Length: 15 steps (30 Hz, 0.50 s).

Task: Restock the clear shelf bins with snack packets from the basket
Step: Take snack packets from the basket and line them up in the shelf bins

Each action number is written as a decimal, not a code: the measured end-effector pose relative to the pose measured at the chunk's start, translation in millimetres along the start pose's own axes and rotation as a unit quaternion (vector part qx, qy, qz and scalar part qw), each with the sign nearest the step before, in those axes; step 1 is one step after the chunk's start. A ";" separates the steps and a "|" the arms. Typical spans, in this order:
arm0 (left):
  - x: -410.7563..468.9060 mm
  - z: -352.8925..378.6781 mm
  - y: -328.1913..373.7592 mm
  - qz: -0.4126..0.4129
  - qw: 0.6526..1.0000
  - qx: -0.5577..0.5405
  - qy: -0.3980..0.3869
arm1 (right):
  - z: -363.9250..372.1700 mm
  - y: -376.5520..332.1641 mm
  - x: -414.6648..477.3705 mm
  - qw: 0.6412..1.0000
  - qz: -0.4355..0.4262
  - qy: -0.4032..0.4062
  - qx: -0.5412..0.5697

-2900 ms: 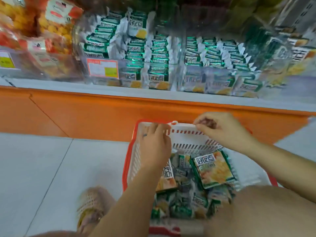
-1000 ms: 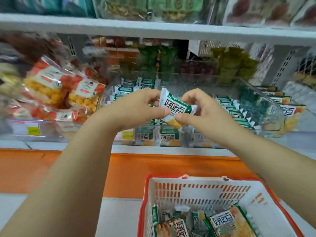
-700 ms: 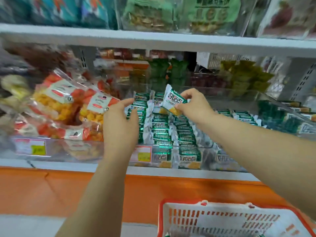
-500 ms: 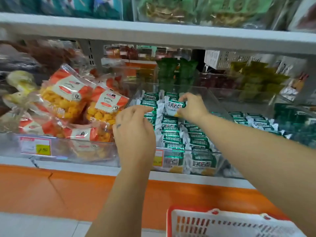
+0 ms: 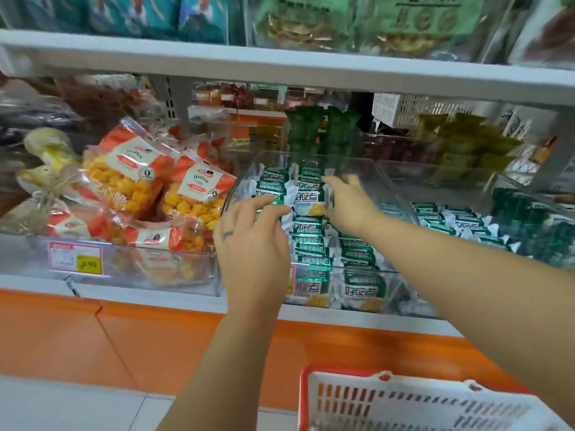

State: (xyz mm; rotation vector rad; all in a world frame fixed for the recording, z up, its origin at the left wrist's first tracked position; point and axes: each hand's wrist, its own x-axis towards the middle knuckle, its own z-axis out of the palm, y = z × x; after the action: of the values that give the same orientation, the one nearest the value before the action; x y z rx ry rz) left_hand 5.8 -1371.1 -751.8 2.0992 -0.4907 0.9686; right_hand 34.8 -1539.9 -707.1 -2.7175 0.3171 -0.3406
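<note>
Head: right hand [image 5: 350,206] holds packet [image 5: 308,204] inside clear bin [image 5: 392,189]

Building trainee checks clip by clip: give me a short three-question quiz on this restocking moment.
1. True or false: the right hand is reaching into the basket.
2. What fills the bin left of the green-and-white packets? A) orange snack bags B) bottles C) cans
3. Fill in: the basket's rim is ____.
Key: 1 false, it holds one such packet in the clear bin; 2 A; 3 red.
</note>
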 end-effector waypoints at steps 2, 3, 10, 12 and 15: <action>-8.7 -4.9 8.3 0.027 0.999 0.001 0.018 | -12.5 3.2 -24.7 1.000 -0.028 0.005 0.005; -15.7 -6.6 13.2 0.041 0.999 0.002 0.024 | -18.3 6.2 -39.2 0.999 -0.046 0.012 0.008; -104.4 -1.2 56.5 0.133 0.986 -0.030 -0.095 | -49.4 41.9 -154.0 0.981 -0.188 0.033 0.032; -133.9 4.8 61.7 0.119 0.980 -0.038 -0.154 | -47.1 70.5 -180.0 0.983 -0.177 -0.017 0.041; -171.6 14.2 66.1 0.009 0.973 -0.073 -0.219 | -30.5 124.5 -211.5 0.986 -0.113 -0.100 0.064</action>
State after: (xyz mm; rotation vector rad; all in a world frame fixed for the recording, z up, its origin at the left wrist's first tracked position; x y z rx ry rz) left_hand -136.9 -1419.4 -858.2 2.1759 -0.7775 0.4549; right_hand -195.0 -1606.6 -769.7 -2.6353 -0.0669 -0.1394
